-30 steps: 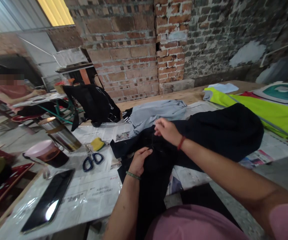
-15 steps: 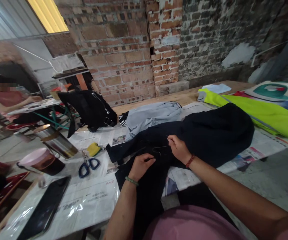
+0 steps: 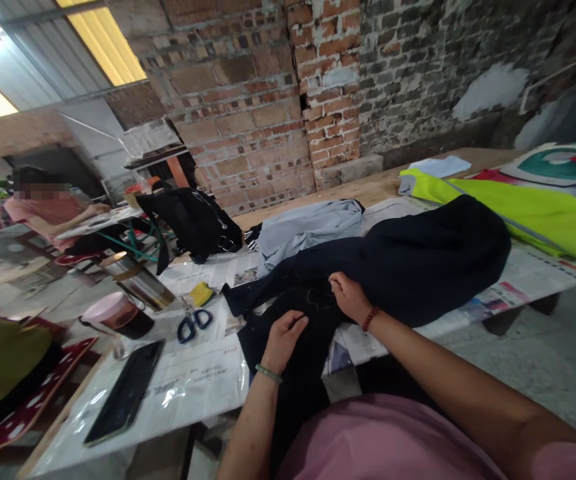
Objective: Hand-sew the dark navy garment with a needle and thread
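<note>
A dark navy garment [image 3: 428, 260] lies across the table in front of me, with its near part hanging over the edge towards my lap. My left hand [image 3: 284, 339], with a green bead bracelet at the wrist, is closed on the black cloth of this garment, thumb against the fingers. Just to its right, my right hand [image 3: 351, 299] is pinched shut above the cloth. A thin pale thread [image 3: 313, 295] curls on the dark fabric between the hands, close to the right fingertips. Whether a needle is in that pinch is too small to see.
Dark-handled scissors [image 3: 195, 325], a yellow item [image 3: 201, 294], a phone [image 3: 125, 393], a lidded cup [image 3: 118, 315] and a steel flask [image 3: 138, 280] stand left. Behind lie a black bag [image 3: 193, 223], grey cloth [image 3: 308, 227], a neon-yellow garment [image 3: 518, 207] and an iron [image 3: 563, 163]. Another person [image 3: 53, 213] sits far left.
My right hand has moved slightly left and down, nearer the left hand. The thread, stretched towards the right fingertips before, now lies in a looser curl. The view has shifted a little left.
</note>
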### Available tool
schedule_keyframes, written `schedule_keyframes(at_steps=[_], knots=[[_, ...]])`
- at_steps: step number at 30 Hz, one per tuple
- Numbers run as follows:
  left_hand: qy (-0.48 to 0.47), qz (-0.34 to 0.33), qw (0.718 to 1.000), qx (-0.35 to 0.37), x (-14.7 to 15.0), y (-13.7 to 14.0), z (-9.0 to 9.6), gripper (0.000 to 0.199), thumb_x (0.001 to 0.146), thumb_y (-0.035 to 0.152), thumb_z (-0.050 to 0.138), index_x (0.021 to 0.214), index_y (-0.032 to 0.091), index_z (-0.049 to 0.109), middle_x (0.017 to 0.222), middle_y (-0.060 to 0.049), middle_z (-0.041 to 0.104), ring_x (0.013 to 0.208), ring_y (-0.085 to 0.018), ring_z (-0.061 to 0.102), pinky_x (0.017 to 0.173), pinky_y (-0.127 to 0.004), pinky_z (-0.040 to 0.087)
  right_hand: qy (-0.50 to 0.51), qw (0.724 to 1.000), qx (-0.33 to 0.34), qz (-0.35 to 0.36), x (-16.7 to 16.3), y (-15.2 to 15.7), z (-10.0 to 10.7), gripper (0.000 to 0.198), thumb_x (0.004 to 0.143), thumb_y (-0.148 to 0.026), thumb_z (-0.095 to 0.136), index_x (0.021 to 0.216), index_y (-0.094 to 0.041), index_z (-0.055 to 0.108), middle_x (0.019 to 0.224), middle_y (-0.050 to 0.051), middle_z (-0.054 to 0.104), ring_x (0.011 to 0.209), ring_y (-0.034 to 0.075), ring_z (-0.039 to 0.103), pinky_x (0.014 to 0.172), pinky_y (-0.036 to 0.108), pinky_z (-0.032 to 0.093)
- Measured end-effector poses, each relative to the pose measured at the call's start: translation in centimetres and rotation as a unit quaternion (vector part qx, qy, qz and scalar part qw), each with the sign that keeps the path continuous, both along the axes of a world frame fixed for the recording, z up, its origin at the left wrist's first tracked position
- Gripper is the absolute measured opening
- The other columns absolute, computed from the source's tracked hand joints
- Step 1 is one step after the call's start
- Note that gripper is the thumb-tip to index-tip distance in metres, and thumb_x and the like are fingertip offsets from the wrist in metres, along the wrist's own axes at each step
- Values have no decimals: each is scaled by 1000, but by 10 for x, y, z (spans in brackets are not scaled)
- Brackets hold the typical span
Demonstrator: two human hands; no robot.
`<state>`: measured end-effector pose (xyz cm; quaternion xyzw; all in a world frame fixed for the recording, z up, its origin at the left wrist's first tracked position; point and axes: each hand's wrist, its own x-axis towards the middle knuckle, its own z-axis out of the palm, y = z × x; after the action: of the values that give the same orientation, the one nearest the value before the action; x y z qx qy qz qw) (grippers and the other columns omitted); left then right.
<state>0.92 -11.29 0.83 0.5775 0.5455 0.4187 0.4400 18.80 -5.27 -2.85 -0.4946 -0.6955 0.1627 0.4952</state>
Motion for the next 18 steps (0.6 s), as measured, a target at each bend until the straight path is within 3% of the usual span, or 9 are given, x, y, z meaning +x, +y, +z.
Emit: schedule_keyframes(at_steps=[6, 12, 15, 18], knots=[[-59, 25, 998, -11, -2, 0, -12, 21, 58, 35, 68, 65, 16, 64, 58, 3, 56, 54, -10, 47, 52, -19, 36, -36, 999, 16, -34, 0, -3, 5, 20, 83, -20, 34, 89, -16, 54, 80, 6, 61, 72, 16, 56, 69, 26, 42], [-56, 48, 997, -3, -3, -5, -15, 22, 58, 34, 67, 71, 16, 67, 62, 1, 60, 58, -11, 50, 55, -20, 37, 7, 993, 115, -21, 10, -37, 40, 20, 84, -24, 37, 90, -19, 56, 86, 7, 61, 82, 16, 56, 79, 28, 41], [-62, 46, 997, 6, -3, -6, -15, 20, 60, 33, 66, 71, 17, 68, 62, 2, 61, 59, -11, 50, 57, -20, 38, 8, 995, 81, 58, 6, -64, 45, 20, 84, -25, 39, 93, -21, 56, 89, 5, 62, 82, 15, 57, 76, 25, 42], [-56, 41, 997, 23, -2, -6, -12, 18, 60, 32, 66, 70, 17, 68, 65, 1, 62, 63, -13, 52, 60, -21, 39, -17, 992, -10, 124, -6, -85, 29, 20, 84, -25, 39, 89, -21, 58, 83, 3, 64, 76, 14, 59, 70, 23, 42]])
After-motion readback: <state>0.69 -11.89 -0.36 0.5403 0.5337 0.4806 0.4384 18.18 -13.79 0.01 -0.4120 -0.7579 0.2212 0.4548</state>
